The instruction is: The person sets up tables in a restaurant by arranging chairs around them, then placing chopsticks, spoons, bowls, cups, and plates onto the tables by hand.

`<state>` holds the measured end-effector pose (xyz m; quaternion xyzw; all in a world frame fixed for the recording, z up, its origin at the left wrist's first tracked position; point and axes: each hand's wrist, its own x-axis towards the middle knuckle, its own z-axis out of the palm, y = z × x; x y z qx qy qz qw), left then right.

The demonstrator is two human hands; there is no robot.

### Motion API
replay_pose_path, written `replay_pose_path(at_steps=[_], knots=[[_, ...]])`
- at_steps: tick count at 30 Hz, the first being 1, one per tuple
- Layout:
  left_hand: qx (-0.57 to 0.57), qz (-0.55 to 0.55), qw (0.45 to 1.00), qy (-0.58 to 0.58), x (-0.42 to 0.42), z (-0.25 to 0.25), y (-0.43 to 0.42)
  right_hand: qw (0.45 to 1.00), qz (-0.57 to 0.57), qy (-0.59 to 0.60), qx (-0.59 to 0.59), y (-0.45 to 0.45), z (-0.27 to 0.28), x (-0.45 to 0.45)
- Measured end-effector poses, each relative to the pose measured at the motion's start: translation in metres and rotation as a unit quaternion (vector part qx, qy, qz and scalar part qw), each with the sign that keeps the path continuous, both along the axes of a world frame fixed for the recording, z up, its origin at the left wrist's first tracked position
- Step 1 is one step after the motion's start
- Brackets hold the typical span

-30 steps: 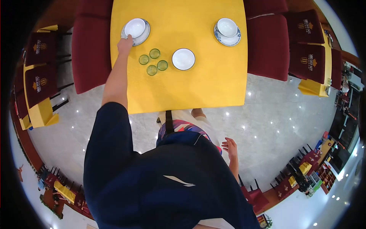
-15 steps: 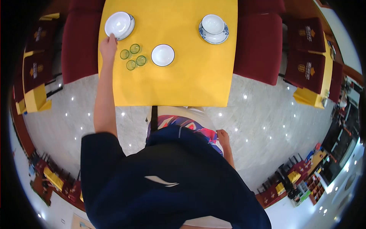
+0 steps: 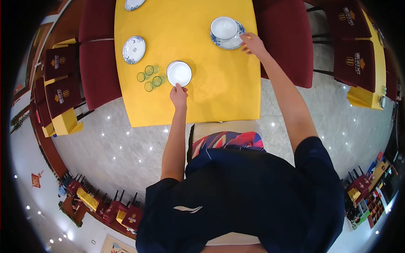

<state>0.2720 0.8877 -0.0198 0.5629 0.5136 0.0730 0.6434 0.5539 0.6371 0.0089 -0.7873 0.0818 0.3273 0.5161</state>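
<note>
My left hand (image 3: 179, 97) grips the near rim of a white bowl (image 3: 179, 72) at the middle of the yellow table, thumb on top. A second rim seems to show under it, so it may sit in another bowl. Just left of it are several green-tinted glasses (image 3: 153, 78) in a cluster. My right hand (image 3: 252, 44) is open, fingers apart, by the right edge of a blue-patterned plate (image 3: 234, 41). On that plate rests another white bowl (image 3: 224, 28); whether my fingertips touch the plate I cannot tell.
A blue-patterned plate (image 3: 134, 49) lies near the table's left edge, and part of another plate (image 3: 134, 3) shows at the top. Dark red chairs (image 3: 101, 67) line both sides of the yellow tablecloth (image 3: 211, 101).
My left hand has brought the bowl from the left plate to the middle bowl, leaving that plate bare. My right hand has risen from my side to the right-hand plate.
</note>
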Motion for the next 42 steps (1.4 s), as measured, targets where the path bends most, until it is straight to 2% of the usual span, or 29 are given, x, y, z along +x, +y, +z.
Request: replay_pose_path(at_steps=[3, 5, 6, 7, 8, 9, 11, 12, 14, 18, 20, 24, 26, 27, 29, 35, 39, 42], knots=[[0.004, 0.011, 1.0, 0.01, 0.002, -0.009, 0.0, 0.999, -0.042, 0.017, -0.022, 0.041, -0.018, 0.02], [0.014, 0.033, 0.999, 0.024, 0.007, -0.015, 0.005, 0.991, 0.023, -0.008, -0.128, 0.061, -0.022, 0.03], [0.014, 0.037, 0.999, 0.023, 0.008, -0.016, 0.007, 0.991, 0.027, -0.009, -0.128, 0.065, -0.046, 0.039], [0.013, 0.04, 0.998, 0.039, 0.009, -0.015, 0.009, 0.975, 0.035, -0.093, -0.197, 0.063, -0.086, 0.047], [0.012, 0.043, 0.997, 0.055, 0.008, -0.016, 0.012, 0.948, 0.043, -0.175, -0.262, 0.069, -0.084, 0.044], [0.01, 0.047, 0.997, 0.056, 0.008, -0.017, 0.015, 0.947, 0.047, -0.175, -0.264, 0.072, -0.082, 0.042], [0.015, 0.008, 0.998, 0.055, 0.005, -0.019, 0.02, 0.91, 0.027, -0.295, -0.291, 0.071, -0.064, 0.025], [0.011, 0.01, 0.998, 0.056, 0.003, -0.019, 0.022, 0.909, 0.031, -0.295, -0.293, 0.069, -0.055, 0.013], [0.026, -0.025, 0.996, 0.076, 0.004, -0.018, 0.025, 0.925, 0.036, -0.32, -0.201, 0.06, -0.037, -0.007], [0.039, -0.061, 0.991, 0.111, 0.004, -0.032, 0.034, 0.949, 0.025, -0.273, -0.153, 0.044, -0.03, -0.073], [0.191, -0.163, 0.957, 0.145, -0.003, -0.065, 0.044, 0.958, 0.013, -0.252, -0.139, 0.044, -0.024, -0.109], [0.19, -0.218, 0.934, 0.21, -0.001, -0.05, 0.056, 0.964, 0.003, -0.208, -0.166, 0.047, -0.044, -0.166], [0.047, -0.196, 0.963, 0.18, 0.004, -0.041, 0.059, 0.959, 0.006, -0.217, -0.183, 0.05, -0.051, -0.178], [0.047, -0.198, 0.963, 0.176, 0.007, -0.04, 0.06, 0.962, 0.012, -0.197, -0.19, 0.053, -0.053, -0.184], [-0.014, -0.148, 0.985, 0.083, 0.007, -0.038, 0.059, 0.965, 0.011, -0.171, -0.197, 0.059, -0.053, -0.195], [0.02, -0.186, 0.981, 0.048, 0.003, -0.02, 0.063, 0.97, -0.079, -0.15, -0.174, 0.083, -0.053, -0.207], [0.007, -0.148, 0.989, 0.021, 0.001, 0.021, 0.065, 0.971, -0.066, -0.147, -0.174, 0.101, -0.067, -0.202], [0.006, -0.145, 0.989, -0.008, 0.001, 0.044, 0.069, 0.978, -0.041, -0.157, -0.128, 0.128, -0.065, -0.198]])
